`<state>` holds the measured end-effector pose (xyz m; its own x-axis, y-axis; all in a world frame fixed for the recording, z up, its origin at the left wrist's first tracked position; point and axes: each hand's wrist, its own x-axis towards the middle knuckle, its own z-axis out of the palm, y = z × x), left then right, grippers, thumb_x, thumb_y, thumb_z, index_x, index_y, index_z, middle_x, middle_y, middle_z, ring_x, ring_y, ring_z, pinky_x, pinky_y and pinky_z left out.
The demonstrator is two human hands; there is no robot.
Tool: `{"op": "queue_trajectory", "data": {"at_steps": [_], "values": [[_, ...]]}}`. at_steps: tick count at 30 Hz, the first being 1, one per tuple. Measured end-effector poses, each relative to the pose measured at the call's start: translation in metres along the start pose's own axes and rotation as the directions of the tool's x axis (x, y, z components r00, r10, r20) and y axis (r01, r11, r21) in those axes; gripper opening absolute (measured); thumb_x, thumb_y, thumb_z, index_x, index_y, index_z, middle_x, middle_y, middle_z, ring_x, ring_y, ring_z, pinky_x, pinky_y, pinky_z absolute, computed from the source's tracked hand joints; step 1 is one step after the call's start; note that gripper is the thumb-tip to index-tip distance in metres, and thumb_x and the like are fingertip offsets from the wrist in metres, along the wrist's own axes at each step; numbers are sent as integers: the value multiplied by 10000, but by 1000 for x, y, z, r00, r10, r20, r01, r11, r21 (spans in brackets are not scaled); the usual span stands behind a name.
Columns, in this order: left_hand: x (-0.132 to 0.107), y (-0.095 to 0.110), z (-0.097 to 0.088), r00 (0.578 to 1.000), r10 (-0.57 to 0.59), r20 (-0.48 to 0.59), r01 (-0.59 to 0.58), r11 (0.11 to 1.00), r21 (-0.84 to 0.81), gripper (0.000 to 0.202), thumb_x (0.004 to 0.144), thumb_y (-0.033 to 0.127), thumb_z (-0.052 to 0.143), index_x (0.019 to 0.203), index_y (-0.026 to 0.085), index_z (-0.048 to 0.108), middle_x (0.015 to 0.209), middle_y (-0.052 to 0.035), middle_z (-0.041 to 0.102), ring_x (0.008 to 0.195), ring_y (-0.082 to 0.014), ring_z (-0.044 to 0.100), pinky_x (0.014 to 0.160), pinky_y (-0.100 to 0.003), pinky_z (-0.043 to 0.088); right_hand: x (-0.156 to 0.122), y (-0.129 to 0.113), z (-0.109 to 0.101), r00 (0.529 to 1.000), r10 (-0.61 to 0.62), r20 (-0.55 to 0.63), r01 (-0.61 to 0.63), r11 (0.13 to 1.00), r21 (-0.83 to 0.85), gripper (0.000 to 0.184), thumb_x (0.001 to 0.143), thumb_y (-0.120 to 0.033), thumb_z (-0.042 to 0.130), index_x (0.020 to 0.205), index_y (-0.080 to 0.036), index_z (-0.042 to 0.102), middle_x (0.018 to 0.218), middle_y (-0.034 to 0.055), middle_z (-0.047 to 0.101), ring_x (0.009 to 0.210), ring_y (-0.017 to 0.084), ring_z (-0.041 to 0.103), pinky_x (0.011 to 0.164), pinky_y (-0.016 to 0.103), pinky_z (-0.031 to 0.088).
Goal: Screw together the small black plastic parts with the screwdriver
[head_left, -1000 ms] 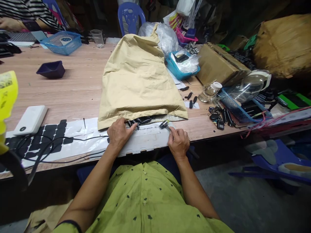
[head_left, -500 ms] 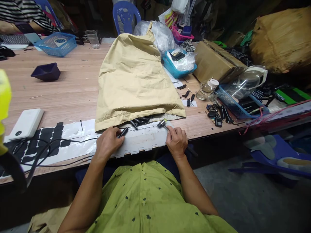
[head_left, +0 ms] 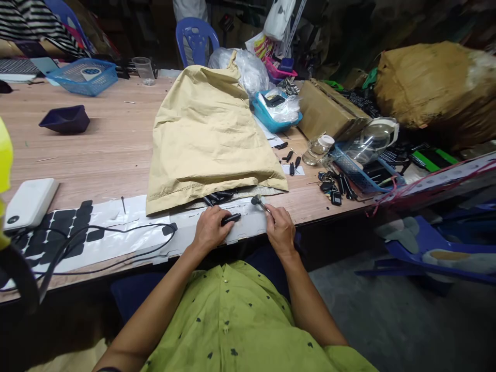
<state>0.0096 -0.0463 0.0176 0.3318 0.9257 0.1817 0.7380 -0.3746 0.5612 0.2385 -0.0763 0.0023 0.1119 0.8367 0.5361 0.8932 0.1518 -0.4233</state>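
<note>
My left hand (head_left: pixel 210 226) is closed on a slim black tube-shaped piece (head_left: pixel 232 219), whose end sticks out to the right over the white board (head_left: pixel 248 223) at the table's front edge. To its right, my right hand (head_left: pixel 280 230) grips the thin handle of a small hammer (head_left: pixel 257 200), its head just above the board and apart from the black piece. Several similar black pieces (head_left: pixel 217 197) poke out from beneath a beige cloth bag (head_left: pixel 213 139) behind the hands. The bag hides the rest of that pile.
A sheet of black stickers (head_left: pixel 72 230), a looping black cable (head_left: pixel 116 226) and a white power bank (head_left: pixel 31 202) lie to the left. Rightward are a glass jar (head_left: pixel 318 151), a bunch of keys (head_left: pixel 334 188) and a blue basket (head_left: pixel 366 173). A co-worker's striped sleeve (head_left: pixel 29 20) shows far left.
My left hand has moved right with the black piece, closer to the hammer. My right hand still grips the hammer, whose head has turned slightly. The camera view has shifted a little.
</note>
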Motion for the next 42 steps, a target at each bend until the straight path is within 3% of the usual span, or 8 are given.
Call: {"op": "queue_trajectory", "data": {"at_steps": [6,13,24,33,37,42], "values": [[1,-3,4,1000,-4,-22,3,999,-42,180,848,294,670,997,246,760,831,-33,645,844,-225,585,809,-360,472,-9,-18,-21,999,-10,50,-5,958,285,280,994,-227,504,1157,-235,731,1006,74,751,952,202,701,848,327,565],[2,0,3,999,-46,6,46,996,-74,178,844,284,695,1004,264,770,840,-25,656,869,-225,594,796,-352,464,-10,-43,-27,990,-99,104,52,924,379,262,992,-189,527,1144,-220,737,936,56,757,877,172,717,804,285,582],[6,7,1,994,-101,29,103,990,-92,158,811,241,738,959,276,781,842,-13,660,895,-225,601,808,-349,453,-9,-47,-32,980,-92,174,29,943,331,284,1008,-224,491,1147,-238,738,907,59,741,858,184,707,784,298,571],[6,9,1,993,-107,39,110,990,-89,128,818,238,707,921,268,776,851,-19,664,883,-225,598,801,-356,453,-13,-56,-28,964,-191,187,125,940,318,295,1022,-225,478,1169,-235,733,865,50,722,805,173,680,753,285,544],[5,8,3,996,-85,17,87,990,-113,173,805,250,710,962,273,776,852,-16,668,881,-223,596,809,-355,464,-5,-42,-26,985,-133,110,100,958,270,287,1018,-233,493,1164,-244,740,910,58,723,860,185,680,795,298,537],[4,6,4,997,-80,10,81,989,-126,186,799,247,703,969,264,775,821,-11,660,865,-223,593,818,-364,467,10,-9,-14,998,-58,23,59,997,-39,283,975,-195,519,1096,-239,770,834,63,669,805,211,603,758,319,480]]}}
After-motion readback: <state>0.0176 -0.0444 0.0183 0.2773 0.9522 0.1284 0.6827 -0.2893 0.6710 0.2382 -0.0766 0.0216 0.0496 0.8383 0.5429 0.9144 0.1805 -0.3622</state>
